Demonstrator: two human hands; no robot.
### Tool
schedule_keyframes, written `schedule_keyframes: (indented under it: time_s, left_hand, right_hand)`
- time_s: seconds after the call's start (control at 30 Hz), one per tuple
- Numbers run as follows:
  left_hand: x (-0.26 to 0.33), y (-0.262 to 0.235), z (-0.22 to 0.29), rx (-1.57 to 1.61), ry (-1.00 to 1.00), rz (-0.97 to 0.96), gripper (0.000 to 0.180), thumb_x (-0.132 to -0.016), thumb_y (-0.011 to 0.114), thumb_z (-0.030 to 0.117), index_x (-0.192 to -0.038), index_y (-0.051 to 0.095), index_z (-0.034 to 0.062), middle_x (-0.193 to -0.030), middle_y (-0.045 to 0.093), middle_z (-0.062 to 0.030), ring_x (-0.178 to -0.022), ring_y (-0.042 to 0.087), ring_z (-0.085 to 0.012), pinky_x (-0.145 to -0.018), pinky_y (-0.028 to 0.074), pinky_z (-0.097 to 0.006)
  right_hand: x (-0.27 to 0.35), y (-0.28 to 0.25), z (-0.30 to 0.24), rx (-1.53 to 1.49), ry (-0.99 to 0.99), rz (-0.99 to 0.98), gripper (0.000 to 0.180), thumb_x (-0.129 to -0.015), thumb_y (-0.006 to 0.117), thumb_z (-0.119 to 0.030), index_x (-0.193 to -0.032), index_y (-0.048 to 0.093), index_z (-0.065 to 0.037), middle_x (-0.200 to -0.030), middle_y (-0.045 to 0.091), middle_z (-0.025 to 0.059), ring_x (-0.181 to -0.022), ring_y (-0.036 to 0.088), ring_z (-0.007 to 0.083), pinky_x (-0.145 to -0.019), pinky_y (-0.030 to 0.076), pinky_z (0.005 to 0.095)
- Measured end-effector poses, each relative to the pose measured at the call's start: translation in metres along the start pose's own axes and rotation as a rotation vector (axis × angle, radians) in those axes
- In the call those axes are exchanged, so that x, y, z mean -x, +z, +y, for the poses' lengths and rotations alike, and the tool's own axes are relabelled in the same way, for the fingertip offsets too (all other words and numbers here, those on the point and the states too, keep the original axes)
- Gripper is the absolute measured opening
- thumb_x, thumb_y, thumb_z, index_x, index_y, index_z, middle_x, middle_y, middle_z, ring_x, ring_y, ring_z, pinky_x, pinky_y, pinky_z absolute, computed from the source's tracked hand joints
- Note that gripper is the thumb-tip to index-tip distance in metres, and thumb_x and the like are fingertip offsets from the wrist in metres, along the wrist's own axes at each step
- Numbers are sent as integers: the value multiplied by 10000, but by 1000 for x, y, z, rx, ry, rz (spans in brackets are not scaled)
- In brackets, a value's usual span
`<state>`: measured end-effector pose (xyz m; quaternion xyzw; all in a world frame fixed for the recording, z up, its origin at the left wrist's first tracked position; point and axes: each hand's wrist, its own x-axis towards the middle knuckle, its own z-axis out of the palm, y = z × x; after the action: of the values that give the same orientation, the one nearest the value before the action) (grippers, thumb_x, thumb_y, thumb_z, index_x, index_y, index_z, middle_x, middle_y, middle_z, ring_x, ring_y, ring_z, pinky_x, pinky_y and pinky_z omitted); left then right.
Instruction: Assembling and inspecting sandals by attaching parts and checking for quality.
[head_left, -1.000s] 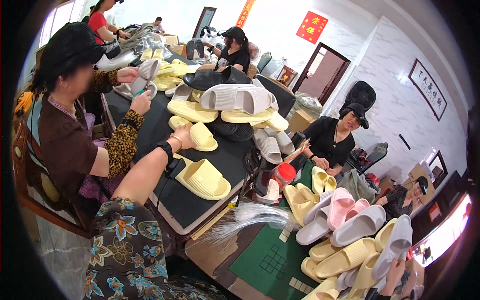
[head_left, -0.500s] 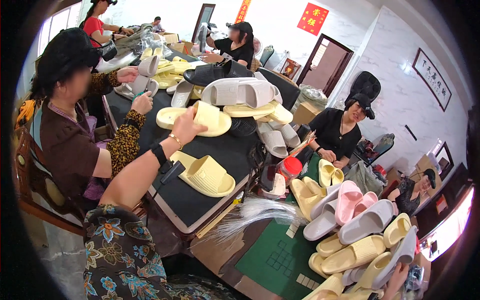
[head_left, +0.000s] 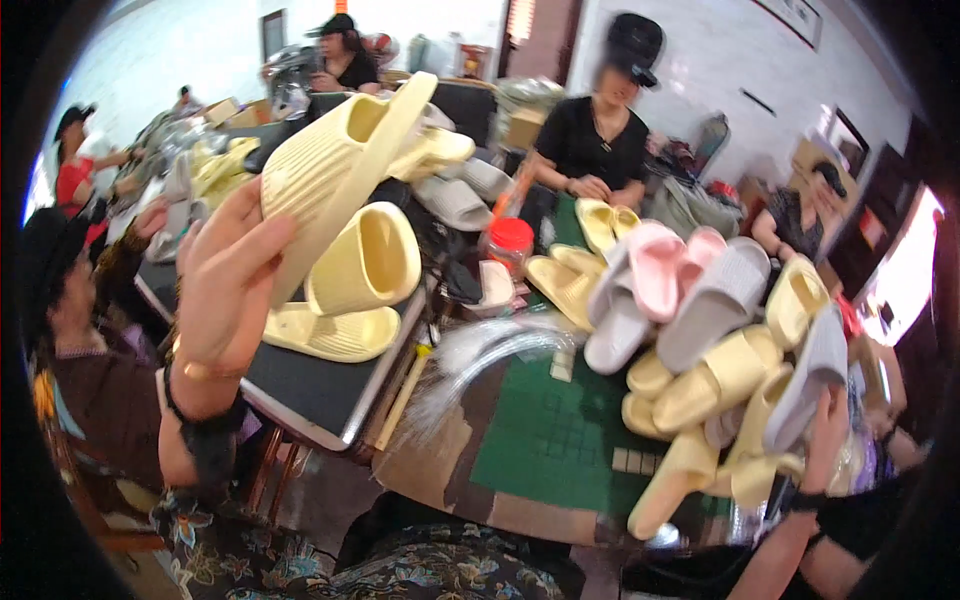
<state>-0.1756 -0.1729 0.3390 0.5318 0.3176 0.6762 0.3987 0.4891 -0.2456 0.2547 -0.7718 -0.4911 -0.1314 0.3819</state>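
My left hand (head_left: 225,285) is raised above the dark table (head_left: 310,385) and grips a pale yellow ribbed slipper (head_left: 335,165) by its heel end, sole tilted up. Just below it a second yellow slipper (head_left: 355,285) lies on the table. At the lower right my right hand (head_left: 828,425), with a dark band on the wrist, holds up a bunch of yellow, grey and pink slippers (head_left: 715,350) that hang together over the green mat (head_left: 560,430).
A red-lidded jar (head_left: 512,240) and a sheaf of white plastic strands (head_left: 490,345) lie mid-table. Grey slippers (head_left: 455,200) are piled behind. A person in black (head_left: 598,145) works opposite; another in brown (head_left: 75,310) sits at my left.
My left hand has picked a yellow slipper off the table pile and lifted it close to the camera. The view has swung right, and the slipper bunch sits nearer the middle.
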Motion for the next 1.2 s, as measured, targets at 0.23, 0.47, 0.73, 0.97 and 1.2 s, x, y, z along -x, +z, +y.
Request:
schedule_keyframes:
  time_s: [0.23,0.47,0.73,0.97,1.2]
  left_hand:
    - [58,101,-20,307,-480,-390,686,-744,557,107,-1355,341,-118,-1364,460,-226,-1279,452,-310,-1100,315,-389]
    - [92,159,-96,360,-677,-440,658,-790,577,109,-1379,351,-78,-1386,461,-163,-1287,440,-261,-1105,303,-359]
    - [131,194,-223,326,-939,-567,589,-807,526,-64,-1368,352,-35,-1276,532,-126,-1153,520,-218,-977,409,-306]
    - [135,168,-234,124,-922,-553,496,-843,598,-14,-1299,413,-68,-1105,609,-108,-1004,573,-152,-892,455,-258]
    - [126,125,-241,-587,-247,-443,453,-754,683,94,-1160,511,-7,-1083,575,-145,-1016,567,-236,-892,467,-342]
  right_hand:
    - [-2,7,13,53,-27,17,293,-888,587,-161,-1084,618,54,-967,671,198,-874,654,272,-780,502,346]
    - [-29,15,37,23,-22,87,325,-863,604,-207,-1070,629,43,-947,675,217,-887,666,317,-783,512,385]
    - [-22,-5,26,213,46,-78,286,-838,595,-202,-1014,649,17,-919,656,244,-894,631,399,-797,494,451]
    - [0,-9,51,116,56,-3,222,-830,610,-126,-962,665,44,-870,675,209,-815,671,306,-733,517,368]
    - [27,-31,-9,-250,3,300,152,-913,523,-40,-1016,615,24,-914,634,90,-809,599,158,-725,474,273]
